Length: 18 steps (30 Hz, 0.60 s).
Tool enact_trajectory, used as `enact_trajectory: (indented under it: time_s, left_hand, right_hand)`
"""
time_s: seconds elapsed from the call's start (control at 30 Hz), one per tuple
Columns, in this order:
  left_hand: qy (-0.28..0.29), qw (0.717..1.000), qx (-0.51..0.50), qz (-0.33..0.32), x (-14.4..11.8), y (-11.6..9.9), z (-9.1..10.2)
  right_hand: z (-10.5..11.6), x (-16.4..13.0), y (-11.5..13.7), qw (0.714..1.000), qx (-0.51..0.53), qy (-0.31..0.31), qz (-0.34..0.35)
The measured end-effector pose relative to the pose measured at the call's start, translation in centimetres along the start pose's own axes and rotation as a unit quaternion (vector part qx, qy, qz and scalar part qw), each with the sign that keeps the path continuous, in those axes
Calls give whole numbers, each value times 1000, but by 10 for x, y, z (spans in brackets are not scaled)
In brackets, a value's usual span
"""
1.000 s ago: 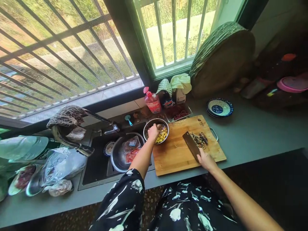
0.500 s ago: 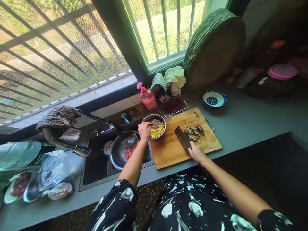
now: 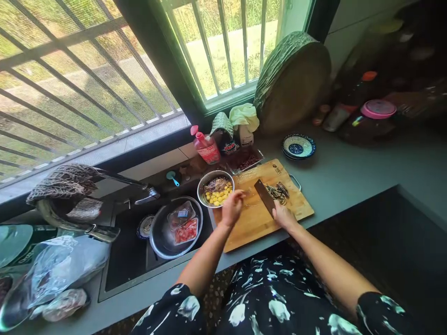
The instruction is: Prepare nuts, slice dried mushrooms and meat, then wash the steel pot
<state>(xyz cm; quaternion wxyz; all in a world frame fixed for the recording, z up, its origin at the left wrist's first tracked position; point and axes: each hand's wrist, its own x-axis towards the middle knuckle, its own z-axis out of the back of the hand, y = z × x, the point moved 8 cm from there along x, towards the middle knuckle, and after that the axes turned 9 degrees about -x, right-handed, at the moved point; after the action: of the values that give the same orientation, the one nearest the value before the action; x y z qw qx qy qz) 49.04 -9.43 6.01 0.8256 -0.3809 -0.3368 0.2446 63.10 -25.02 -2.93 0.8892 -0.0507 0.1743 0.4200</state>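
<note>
My right hand [image 3: 283, 216] grips a dark cleaver [image 3: 264, 197], whose broad blade rests on the wooden cutting board [image 3: 240, 232]. Against the blade's far side lies a small heap of dark chopped strips [image 3: 278, 191]. My left hand [image 3: 233, 208] hovers over the board's left part, beside the metal bowl [image 3: 199, 196]. Its fingers are drawn together; whatever is between them, if anything, is too small to make out. The bowl holds yellow oval pieces [image 3: 218, 197] with brownish shreds behind them.
Left of the board, a metal basin [image 3: 153, 239] with packaged red meat [image 3: 186, 231] sits in the sink [image 3: 120, 265] below the faucet [image 3: 146, 194]. A pink soap bottle [image 3: 207, 148] and a tray [image 3: 260, 156] stand behind. Patterned plates [image 3: 307, 146] are stacked at right; plastic bags [image 3: 66, 265] lie far left.
My left hand has moved from the bowl rightward to above the board. My right hand keeps hold of the cleaver. The camera view has shifted a little to the right.
</note>
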Motion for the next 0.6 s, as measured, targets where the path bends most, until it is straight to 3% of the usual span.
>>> enact_trajectory:
  time_s: [0.1,0.2,0.37,0.6]
  left_hand:
    - [122,990,33,-64,-30,5,-64]
    - [160,981,82,-74,-57,29,-92]
    - [182,972,124,-85,-82,42,-96]
    - [203,969,99,-98,-71,50,-101]
  right_hand:
    - [5,-1,-8,1000,18,-14,2]
    - [8,-10,-6,999,27,-24,18]
    - [3,-23,13,999,-9,-10,51]
    - [-8,-31,45,999,-37,8,24]
